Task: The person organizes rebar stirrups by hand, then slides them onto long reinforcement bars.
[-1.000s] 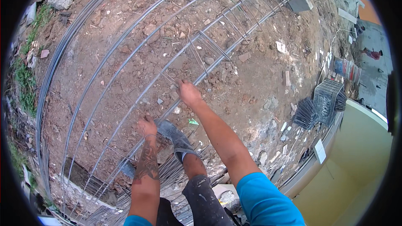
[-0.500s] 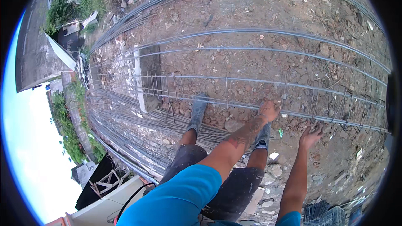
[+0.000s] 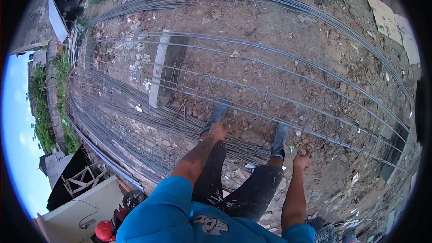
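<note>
Two long horizontal steel bars (image 3: 243, 110) run in front of me, with several bent wire stirrups (image 3: 264, 103) hung across them. My left hand (image 3: 219, 130) is over my left boot (image 3: 218, 113), below the nearer bar and apart from it. Its fingers look curled, but blur hides whether anything is in them. To its left, a pair of dark pincers (image 3: 181, 112), as it looks, hangs with handles spread from the nearer bar. My right hand (image 3: 302, 159) hovers right of my right boot (image 3: 280, 138), below the bars, its fingers loosely bent and apart, with nothing seen in them.
A concrete block (image 3: 160, 72) supports the bars at left; a dark support (image 3: 392, 171) stands at right. Bundled rods (image 3: 243, 146) lie under and behind my feet. More long bars (image 3: 270, 54) stretch beyond. Rubble covers the soil; cardboard (image 3: 382, 15) lies far right.
My left hand has left the nearer bar and swung left towards the pincers. My right hand has drawn left and its fingers are more bent. The view has turned and shifted.
</note>
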Motion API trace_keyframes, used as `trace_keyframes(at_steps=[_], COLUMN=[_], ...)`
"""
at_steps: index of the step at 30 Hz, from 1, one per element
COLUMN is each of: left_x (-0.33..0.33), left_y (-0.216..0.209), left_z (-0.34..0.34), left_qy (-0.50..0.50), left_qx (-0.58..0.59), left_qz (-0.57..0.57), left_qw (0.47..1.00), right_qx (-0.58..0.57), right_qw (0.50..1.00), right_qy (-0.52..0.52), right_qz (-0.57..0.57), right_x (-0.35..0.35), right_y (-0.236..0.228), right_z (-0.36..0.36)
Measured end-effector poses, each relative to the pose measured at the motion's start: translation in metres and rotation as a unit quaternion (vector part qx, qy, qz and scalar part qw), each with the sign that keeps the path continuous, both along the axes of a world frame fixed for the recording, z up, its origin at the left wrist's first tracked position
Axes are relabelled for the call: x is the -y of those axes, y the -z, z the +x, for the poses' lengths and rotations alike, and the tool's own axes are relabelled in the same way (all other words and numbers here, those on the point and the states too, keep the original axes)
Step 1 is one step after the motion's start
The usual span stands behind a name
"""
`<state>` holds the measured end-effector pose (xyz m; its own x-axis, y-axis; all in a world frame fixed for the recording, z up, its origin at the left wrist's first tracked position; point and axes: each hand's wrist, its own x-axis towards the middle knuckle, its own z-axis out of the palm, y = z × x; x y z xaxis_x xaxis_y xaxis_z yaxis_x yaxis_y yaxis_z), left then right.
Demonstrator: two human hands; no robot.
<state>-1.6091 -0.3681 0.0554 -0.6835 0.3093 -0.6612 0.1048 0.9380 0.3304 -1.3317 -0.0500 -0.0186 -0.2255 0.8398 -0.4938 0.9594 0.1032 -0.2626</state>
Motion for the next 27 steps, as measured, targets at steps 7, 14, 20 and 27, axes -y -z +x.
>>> trace_keyframes(at_steps=[7,14,20,27], left_x=[0.18,0.265,0.214,0.166], left_y=[-0.099,-0.222,-0.231,-0.27], left_z=[0.001,0.037,-0.005,0.025], left_qy=[-0.088,0.028,0.174,0.279], left_qx=[-0.003,0.253,0.232,0.121], left_qz=[-0.067,0.128,0.222,0.291], left_qw=[0.994,0.959,0.931,0.907], right_qx=[-0.086,-0.017,0.004,-0.238], right_qw=[0.995,0.987,0.961,0.852], right_qy=[-0.04,0.034,-0.029,-0.085], right_qz=[0.007,-0.153,-0.275,-0.458], right_x=[0.056,0.141,0.189,0.165], right_y=[-0.117,-0.233,-0.333,-0.445], right_z=[0.005,0.068,0.114,0.102])
